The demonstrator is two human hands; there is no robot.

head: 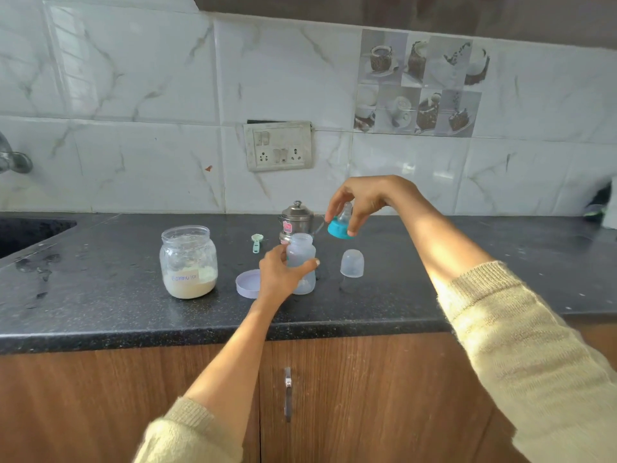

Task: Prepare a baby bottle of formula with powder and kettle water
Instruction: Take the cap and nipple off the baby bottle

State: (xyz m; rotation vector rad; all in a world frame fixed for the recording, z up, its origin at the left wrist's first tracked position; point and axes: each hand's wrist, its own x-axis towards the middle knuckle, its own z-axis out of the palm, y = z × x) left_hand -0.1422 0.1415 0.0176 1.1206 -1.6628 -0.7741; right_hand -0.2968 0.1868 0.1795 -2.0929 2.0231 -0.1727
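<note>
Powder jar (189, 262) open at centre left of black desk (100, 312); lid (246, 284), scoop (256, 242), steel kettle (297, 219), clear cap (352, 263) around. Bottle (301, 262) upright, translucent, open-mouthed, frame centre. Left hand (283, 274) grip wrapped round bottle. Right hand (359, 203) raised above, fingertips pinching teal teat ring (340, 227).

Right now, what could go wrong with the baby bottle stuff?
The teat ring hangs from the right hand by its fingers; it could drop onto the counter and get dirty. The powder jar stands open, lid off, so an elbow bump could spill powder. The left hand holds the open bottle, which could tip.
</note>
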